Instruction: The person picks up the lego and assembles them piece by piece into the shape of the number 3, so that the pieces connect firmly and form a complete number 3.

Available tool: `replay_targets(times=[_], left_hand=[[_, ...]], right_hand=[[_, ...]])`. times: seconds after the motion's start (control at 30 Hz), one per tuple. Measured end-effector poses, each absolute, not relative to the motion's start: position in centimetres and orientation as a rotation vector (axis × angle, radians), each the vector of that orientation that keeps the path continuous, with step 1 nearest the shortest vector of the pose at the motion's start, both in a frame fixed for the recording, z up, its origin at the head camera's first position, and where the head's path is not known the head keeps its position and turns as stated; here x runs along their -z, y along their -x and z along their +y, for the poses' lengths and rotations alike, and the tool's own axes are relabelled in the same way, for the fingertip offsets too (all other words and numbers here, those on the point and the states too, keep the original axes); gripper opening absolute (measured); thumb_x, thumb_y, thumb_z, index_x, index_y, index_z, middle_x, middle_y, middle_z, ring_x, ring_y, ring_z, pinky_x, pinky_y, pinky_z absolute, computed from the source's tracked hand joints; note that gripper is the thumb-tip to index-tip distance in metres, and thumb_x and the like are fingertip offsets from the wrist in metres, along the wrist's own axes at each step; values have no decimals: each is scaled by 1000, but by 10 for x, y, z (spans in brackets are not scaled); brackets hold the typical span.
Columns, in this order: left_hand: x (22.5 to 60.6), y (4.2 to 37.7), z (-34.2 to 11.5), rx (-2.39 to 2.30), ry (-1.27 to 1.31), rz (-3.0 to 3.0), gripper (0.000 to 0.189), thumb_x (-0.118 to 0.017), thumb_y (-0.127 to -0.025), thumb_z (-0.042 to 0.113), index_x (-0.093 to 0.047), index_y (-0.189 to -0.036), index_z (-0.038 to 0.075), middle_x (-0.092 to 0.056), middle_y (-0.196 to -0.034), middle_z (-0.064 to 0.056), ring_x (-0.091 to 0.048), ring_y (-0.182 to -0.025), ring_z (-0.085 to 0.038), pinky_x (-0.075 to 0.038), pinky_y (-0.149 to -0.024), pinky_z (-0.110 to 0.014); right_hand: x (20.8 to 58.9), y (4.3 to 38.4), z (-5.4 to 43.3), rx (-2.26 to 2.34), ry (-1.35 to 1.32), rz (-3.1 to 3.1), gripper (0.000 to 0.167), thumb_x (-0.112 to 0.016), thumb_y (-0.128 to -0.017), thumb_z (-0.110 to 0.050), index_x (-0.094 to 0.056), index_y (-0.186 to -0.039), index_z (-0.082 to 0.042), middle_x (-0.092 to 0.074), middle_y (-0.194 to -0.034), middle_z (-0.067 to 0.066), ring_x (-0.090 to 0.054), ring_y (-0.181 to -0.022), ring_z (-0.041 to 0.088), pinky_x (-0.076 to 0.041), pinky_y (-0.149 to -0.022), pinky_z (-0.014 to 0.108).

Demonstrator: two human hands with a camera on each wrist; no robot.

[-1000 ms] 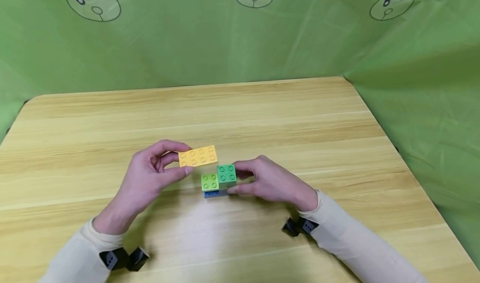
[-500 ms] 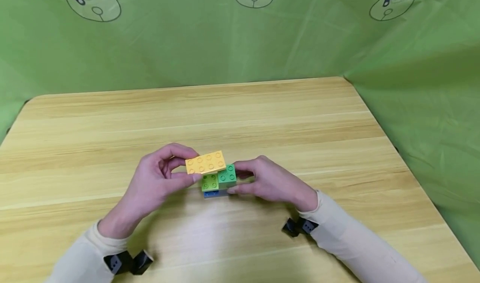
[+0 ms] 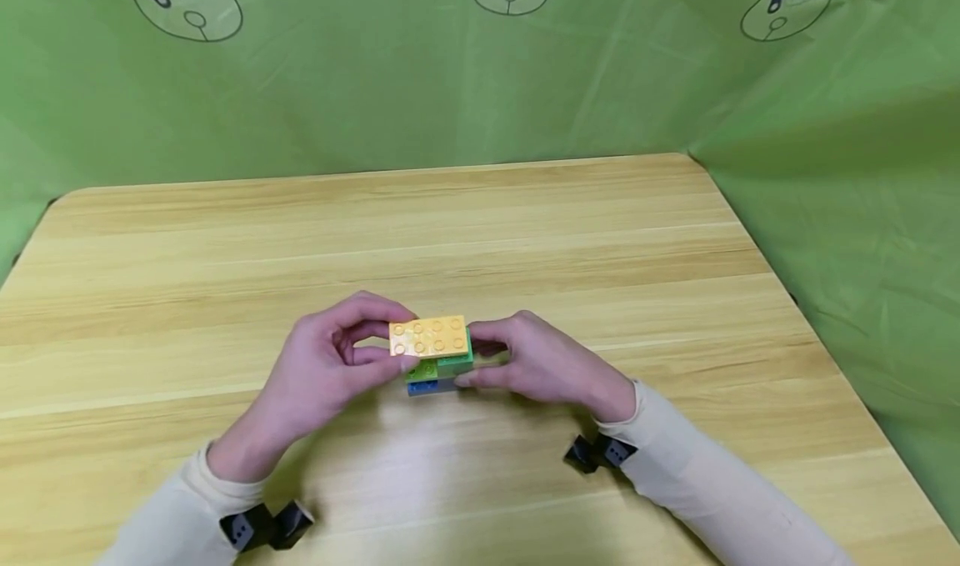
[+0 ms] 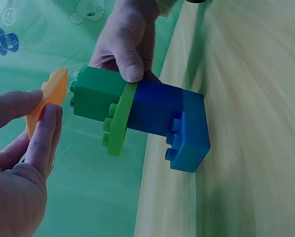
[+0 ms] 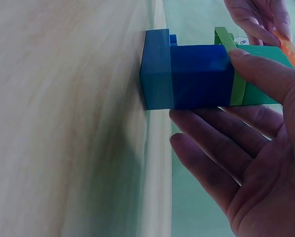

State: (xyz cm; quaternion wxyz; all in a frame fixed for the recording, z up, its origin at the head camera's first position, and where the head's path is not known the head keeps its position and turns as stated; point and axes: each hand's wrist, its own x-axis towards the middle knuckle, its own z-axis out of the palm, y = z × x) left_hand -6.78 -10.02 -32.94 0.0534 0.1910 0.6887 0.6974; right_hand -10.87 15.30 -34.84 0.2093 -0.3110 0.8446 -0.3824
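My left hand [image 3: 318, 366] pinches a flat yellow-orange building brick [image 3: 429, 337] by its left end, studs up. It hovers over a stack of bricks, and in the left wrist view a gap shows between the orange brick [image 4: 49, 98] and the stack's top. From the table up, the stack has a blue brick [image 4: 192, 131], a dark blue brick [image 4: 155, 107], a thin lime green plate [image 4: 119, 123] jutting to the left and a green brick [image 4: 95, 94]. My right hand [image 3: 551, 362] grips the stack from the right, with the thumb on the lime plate's edge.
The stack stands on a wood-grain table [image 3: 480, 241]. Green cloth [image 3: 360, 82] with cartoon outlines hangs behind the table and along its right side. Small black wrist cameras sit on both sleeves, the left camera [image 3: 266, 526] close over the table.
My left hand has moved right and toward me, bringing the yellow-orange brick from beside the stack to above it and turning it nearly in line. The right hand has stayed put.
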Motion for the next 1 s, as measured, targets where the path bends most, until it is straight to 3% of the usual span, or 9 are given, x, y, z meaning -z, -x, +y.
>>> replay_targets(times=[1.0], left_hand=[[331, 66, -95, -2006, -486, 2136, 33, -79, -78, -6, -68, -108, 2, -63, -108, -10, -65, -93, -32, -59, -72, -37]], right_hand=[[347, 109, 153, 1065, 857, 2336, 38, -78, -87, -28, -68, -121, -15, -69, -111, -11, -63, -101, 5, -53, -88, 32]])
